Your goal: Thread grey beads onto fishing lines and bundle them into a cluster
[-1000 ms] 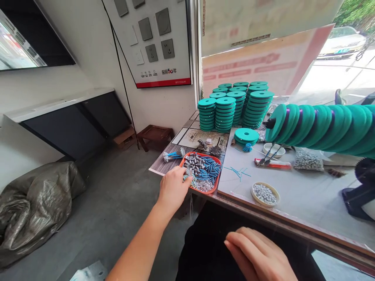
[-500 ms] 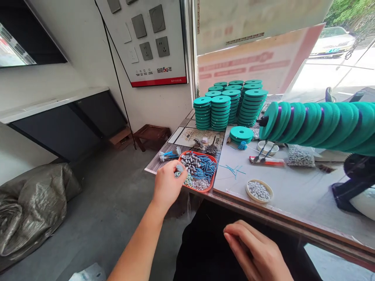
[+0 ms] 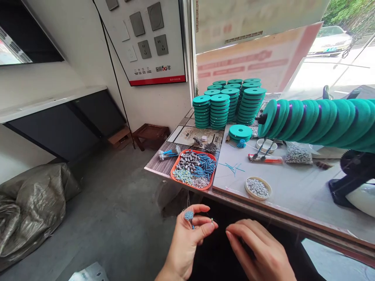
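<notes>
My left hand (image 3: 187, 238) is raised in front of my lap below the table edge, fingers pinched on a small blue-grey beaded piece (image 3: 189, 215) with a thin stem. My right hand (image 3: 260, 253) hovers just to its right, fingers curled together, with nothing visible in it. On the table above them sits an orange tray (image 3: 175, 167) holding grey, blue and silver small parts.
Stacks of teal discs (image 3: 228, 103) stand at the back of the table, and a row of teal discs on a spindle (image 3: 319, 121) spans the right. A small bowl of grey beads (image 3: 258, 187), scissors and loose blue strands lie on the white mat. A grey sack (image 3: 32, 203) is on the floor at left.
My left hand left the orange tray and came back toward my lap, carrying a small blue-grey piece. My right hand stayed low near my lap.
</notes>
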A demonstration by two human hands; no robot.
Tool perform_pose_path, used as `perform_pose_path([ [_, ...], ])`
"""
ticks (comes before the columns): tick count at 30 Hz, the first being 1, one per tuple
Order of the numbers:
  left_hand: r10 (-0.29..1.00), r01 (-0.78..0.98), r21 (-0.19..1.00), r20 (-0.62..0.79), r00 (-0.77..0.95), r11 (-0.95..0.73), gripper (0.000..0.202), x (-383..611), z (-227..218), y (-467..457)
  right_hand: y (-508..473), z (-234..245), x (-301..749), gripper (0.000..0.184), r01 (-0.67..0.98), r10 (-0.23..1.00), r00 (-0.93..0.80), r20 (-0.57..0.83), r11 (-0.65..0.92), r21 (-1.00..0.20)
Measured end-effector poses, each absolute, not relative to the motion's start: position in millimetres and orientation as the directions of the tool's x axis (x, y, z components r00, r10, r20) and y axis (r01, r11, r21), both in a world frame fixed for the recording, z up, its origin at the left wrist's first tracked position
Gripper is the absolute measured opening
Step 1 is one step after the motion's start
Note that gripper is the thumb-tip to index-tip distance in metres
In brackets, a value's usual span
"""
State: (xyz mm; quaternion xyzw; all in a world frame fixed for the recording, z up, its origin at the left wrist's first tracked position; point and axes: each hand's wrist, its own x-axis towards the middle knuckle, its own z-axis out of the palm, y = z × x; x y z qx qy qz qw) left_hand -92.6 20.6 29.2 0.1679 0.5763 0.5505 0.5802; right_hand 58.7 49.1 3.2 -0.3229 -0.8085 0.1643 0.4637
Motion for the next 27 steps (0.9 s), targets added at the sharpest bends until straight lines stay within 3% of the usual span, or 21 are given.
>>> perform_pose_path([
  [16, 0.835, -0.435, 0.848, -0.456, -0.309, 0.303, 0.04, -91.2, 27.1, 19.0, 48.6, 6.5, 59.0, 0.014, 0.431, 0.677, -0.433, 0.595, 0.735, -0.523],
  [23, 0.899, -0.259, 0.939, -0.304, -0.317, 0.226, 0.036, -89.6, 31.3, 18.0, 49.4, 4.2, 55.2, 0.018, 0.428, 0.647, -0.45, 0.616, 0.762, -0.487],
  [27, 0.927, -0.042, 0.976, -0.218, -0.304, 0.215, 0.035, -87.5, 32.4, 17.4, 48.3, 0.6, 55.8, 0.016, 0.424, 0.678, -0.451, 0.58, 0.735, -0.529],
])
